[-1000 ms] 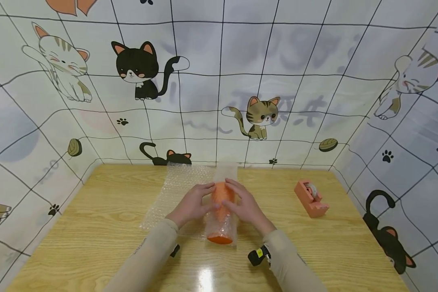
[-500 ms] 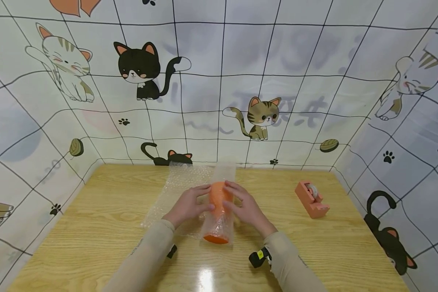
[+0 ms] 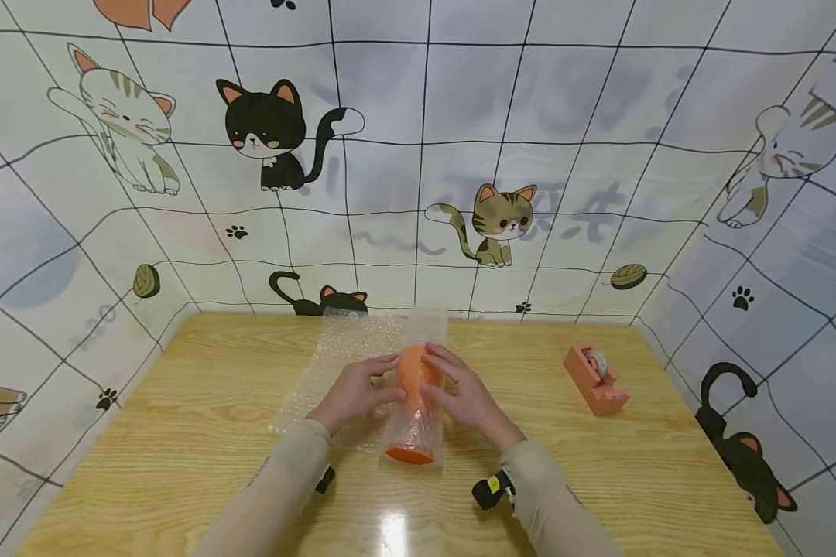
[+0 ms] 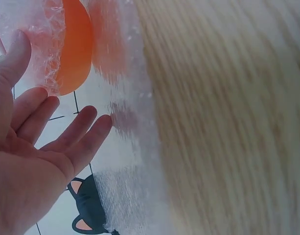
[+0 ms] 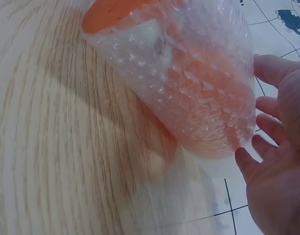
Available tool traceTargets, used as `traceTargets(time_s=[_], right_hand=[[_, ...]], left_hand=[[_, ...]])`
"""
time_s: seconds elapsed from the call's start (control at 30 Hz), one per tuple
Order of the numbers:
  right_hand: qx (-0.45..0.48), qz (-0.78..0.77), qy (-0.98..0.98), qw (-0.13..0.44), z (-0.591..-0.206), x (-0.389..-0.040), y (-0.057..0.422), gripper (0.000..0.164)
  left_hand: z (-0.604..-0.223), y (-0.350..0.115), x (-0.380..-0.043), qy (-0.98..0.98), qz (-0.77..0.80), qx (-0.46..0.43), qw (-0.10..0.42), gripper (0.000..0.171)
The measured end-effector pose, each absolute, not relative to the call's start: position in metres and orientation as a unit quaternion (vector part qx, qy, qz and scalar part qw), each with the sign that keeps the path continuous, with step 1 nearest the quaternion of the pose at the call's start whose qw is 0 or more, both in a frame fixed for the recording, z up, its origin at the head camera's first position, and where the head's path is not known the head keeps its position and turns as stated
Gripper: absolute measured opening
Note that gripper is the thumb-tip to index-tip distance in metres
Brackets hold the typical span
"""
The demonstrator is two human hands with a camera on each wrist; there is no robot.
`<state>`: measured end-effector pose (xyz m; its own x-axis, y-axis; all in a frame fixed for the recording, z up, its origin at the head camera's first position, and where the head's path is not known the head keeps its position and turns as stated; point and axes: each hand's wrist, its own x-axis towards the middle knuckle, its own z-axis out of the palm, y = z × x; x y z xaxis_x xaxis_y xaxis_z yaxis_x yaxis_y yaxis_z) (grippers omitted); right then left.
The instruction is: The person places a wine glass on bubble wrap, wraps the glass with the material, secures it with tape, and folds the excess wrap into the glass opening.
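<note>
An orange cylinder (image 3: 409, 456) lies on the table with its flat near end showing, wrapped in clear bubble wrap (image 3: 341, 348). The loose part of the sheet spreads to the left. At the cylinder's left side is my left hand (image 3: 355, 391), its thumb near the wrap. Its fingers (image 4: 83, 142) spread fairly straight in the left wrist view, palm toward the roll. My right hand (image 3: 470, 396) lies along the other side with fingertips over the top. In the right wrist view its fingertips (image 5: 243, 159) meet the wrapped side, loosely bent.
A pink tape dispenser (image 3: 594, 381) with a roll of clear tape stands on the right of the wooden table (image 3: 202, 410). Cloth walls (image 3: 390, 170) printed with cats and grid lines close in the back and both sides.
The wrapped cylinder has shifted slightly left, and both hands have moved along with it. The tape dispenser stays in place.
</note>
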<state>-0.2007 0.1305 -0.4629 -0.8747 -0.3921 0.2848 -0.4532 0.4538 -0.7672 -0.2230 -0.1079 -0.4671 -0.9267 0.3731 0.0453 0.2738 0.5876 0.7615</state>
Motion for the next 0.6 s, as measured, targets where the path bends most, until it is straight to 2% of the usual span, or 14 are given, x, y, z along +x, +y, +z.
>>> traceTargets(time_s=[0.27, 0.6], right_hand=[[0.16, 0.477, -0.864, 0.0, -0.463, -0.2, 0.129, 0.075], [0.145, 0.487, -0.861, -0.01, -0.46, -0.202, 0.135, 0.074]], left_hand=[[-0.468, -0.107, -0.224, 0.887, 0.427, 0.165, 0.058, 0.068], [-0.467, -0.098, -0.222, 0.891, 0.417, 0.171, 0.057, 0.063]])
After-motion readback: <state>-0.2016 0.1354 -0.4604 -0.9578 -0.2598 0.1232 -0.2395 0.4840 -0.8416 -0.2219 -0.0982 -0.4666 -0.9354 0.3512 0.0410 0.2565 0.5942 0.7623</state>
